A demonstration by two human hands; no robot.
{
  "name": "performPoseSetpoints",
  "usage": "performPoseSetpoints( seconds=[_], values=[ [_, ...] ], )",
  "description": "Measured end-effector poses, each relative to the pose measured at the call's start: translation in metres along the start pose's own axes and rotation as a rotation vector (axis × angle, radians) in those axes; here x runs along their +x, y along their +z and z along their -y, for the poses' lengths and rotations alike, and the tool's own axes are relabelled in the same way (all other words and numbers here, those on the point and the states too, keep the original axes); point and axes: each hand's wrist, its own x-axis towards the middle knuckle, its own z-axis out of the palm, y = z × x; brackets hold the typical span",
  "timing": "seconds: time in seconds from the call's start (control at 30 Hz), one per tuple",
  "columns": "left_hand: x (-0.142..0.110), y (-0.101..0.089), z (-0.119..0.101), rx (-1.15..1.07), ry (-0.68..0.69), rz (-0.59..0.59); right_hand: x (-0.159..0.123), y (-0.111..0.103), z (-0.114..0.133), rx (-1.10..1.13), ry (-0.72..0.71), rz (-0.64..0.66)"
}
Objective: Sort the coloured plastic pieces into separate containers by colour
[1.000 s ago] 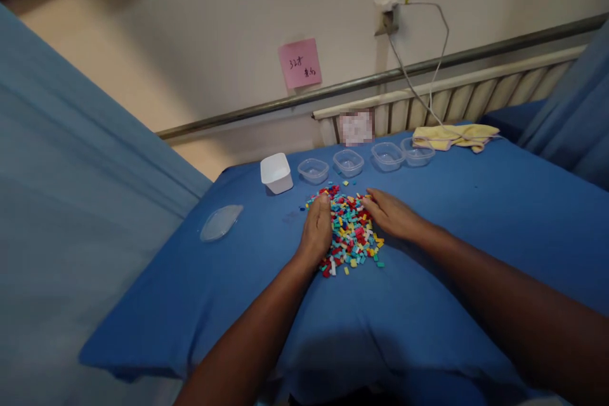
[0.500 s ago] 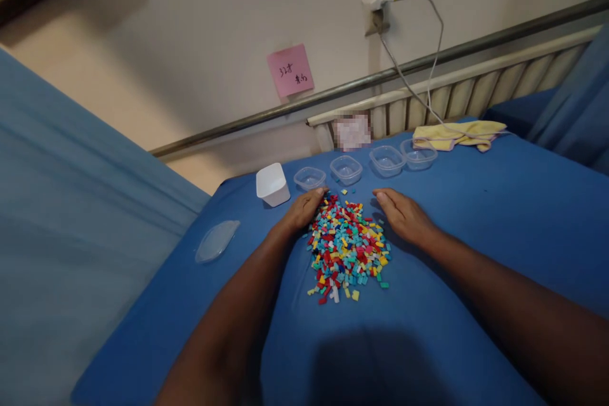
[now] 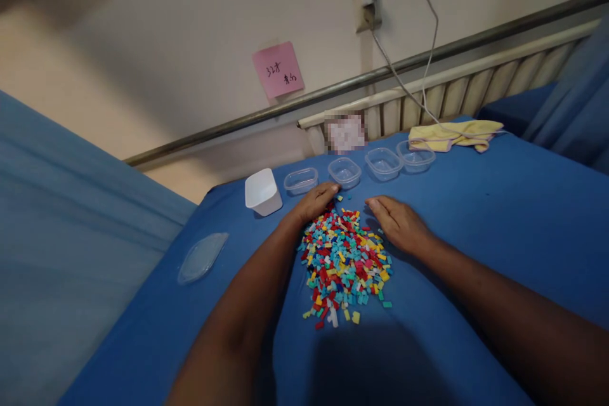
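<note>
A pile of small coloured building bricks (image 3: 345, 260) lies spread on the blue cloth (image 3: 451, 330) in the middle of the head view. My left hand (image 3: 318, 201) curves around the far left edge of the pile, fingers stretched out and touching bricks there. On the right side, my right hand (image 3: 398, 222) lies edge-down by the pile with its fingers extended. Neither hand grips anything that I can see. Some bricks beneath the left hand are hidden.
Behind the pile stand a white tub (image 3: 264, 193) and a row of several clear plastic containers (image 3: 345, 172). A clear lid (image 3: 203, 259) lies at left. At the back right is a yellow cloth (image 3: 454, 136), with a white cable (image 3: 431, 63) running down to it.
My left hand has gone from the pile's left side to its far edge, and the bricks there are drawn nearer. My right hand has shifted slightly. The view has tilted a little.
</note>
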Motion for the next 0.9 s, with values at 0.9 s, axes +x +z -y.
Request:
performPoseSetpoints(
  seconds=[0.9],
  values=[
    [-0.09,0.0,-0.029,-0.1,-0.115,-0.022,-0.003,0.017,-0.005,-0.038,-0.122,0.235]
  ],
)
